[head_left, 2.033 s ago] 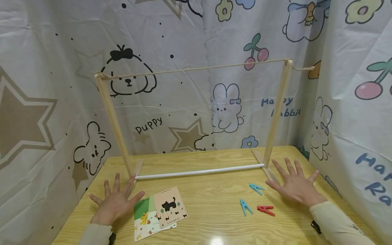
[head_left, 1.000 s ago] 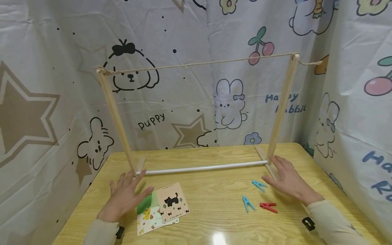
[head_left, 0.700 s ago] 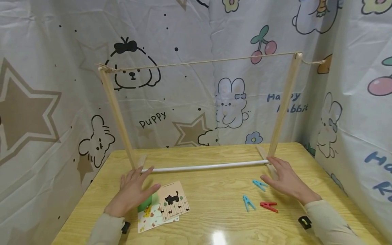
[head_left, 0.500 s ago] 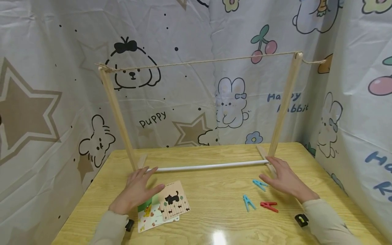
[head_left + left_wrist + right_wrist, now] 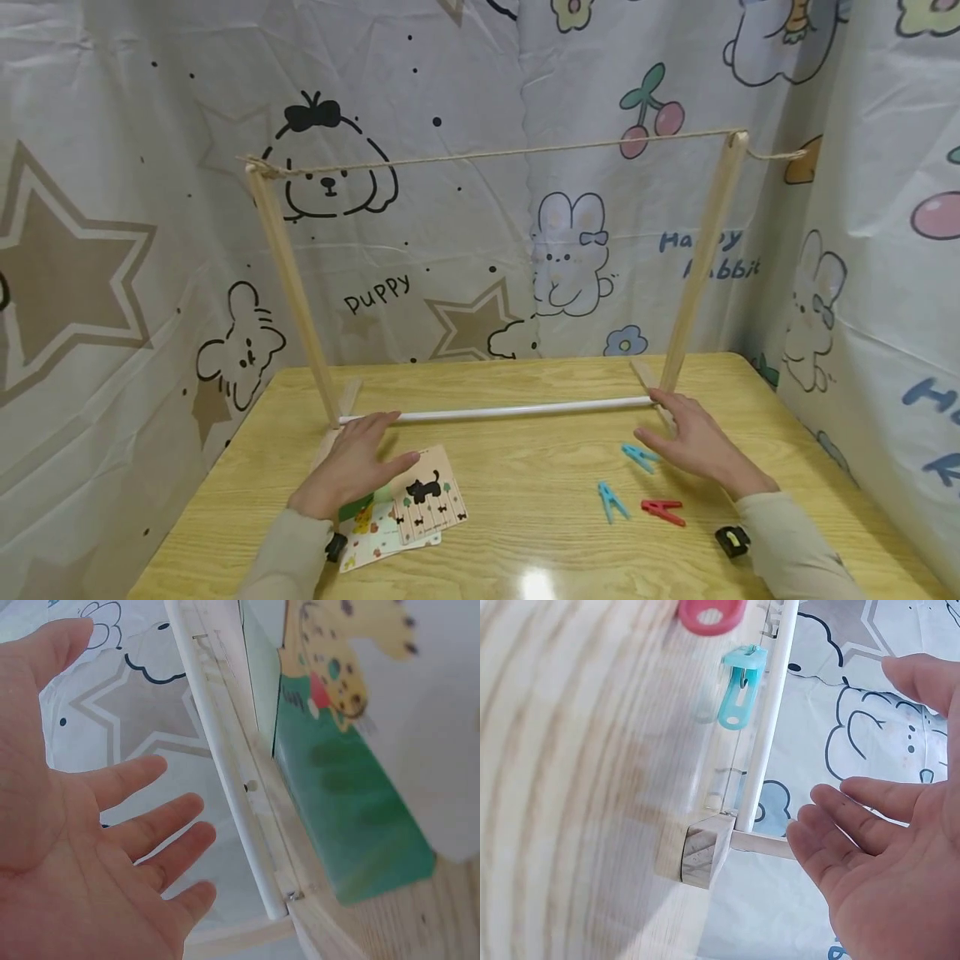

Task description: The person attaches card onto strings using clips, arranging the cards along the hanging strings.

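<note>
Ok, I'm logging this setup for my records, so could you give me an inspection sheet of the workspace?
Surface: wood-grain table, reflecting light near the front.
Things: upright frame, cord across its top, white rod along its bottom; overlapping cards at left; two blue pegs and a red peg at right.
Clutter: nothing seen
Hands: left hand near the cards, right hand by the right post; both hold nothing, contact with the frame unclear.
Cables: nothing seen
Surroundings: printed curtain behind and at both sides.
</note>
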The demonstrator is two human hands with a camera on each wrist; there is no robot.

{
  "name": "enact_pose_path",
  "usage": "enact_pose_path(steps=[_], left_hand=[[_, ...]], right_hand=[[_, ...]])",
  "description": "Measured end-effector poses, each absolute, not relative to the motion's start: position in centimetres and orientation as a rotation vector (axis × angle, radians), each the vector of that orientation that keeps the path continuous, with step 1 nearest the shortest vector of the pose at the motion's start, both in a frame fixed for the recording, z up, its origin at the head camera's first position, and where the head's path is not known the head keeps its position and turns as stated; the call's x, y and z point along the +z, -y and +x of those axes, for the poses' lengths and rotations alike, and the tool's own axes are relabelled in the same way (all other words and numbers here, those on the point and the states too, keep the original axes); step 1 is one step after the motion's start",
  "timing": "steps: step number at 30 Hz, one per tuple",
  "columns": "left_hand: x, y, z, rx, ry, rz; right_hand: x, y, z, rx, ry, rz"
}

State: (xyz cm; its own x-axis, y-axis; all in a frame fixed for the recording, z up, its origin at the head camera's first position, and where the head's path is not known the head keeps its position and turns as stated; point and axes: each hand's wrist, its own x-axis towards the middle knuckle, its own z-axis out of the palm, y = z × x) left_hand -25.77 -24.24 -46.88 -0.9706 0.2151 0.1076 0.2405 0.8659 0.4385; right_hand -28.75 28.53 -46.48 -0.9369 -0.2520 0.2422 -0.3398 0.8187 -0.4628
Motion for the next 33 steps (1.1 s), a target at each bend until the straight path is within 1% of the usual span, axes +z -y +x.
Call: enact_pose_path(steps=[9, 17, 33], left_hand=[[-47.5, 23.9, -26.2, -0.775, 2.999, -0.371], [-47.5, 23.9, -26.1, -0.861, 3.018, -0.358], [-48.0, 23.5, -26.6, -0.837, 3.038, -0.408]], right_hand=[[-47.2, -28.7, -28.7, 0.758, 2.867, 0.461], [-47.5, -28.9, -29.0, 0.775, 2.887, 0.511], [-47.9, -29.3, -29.1, 0.720, 2.943, 0.533]])
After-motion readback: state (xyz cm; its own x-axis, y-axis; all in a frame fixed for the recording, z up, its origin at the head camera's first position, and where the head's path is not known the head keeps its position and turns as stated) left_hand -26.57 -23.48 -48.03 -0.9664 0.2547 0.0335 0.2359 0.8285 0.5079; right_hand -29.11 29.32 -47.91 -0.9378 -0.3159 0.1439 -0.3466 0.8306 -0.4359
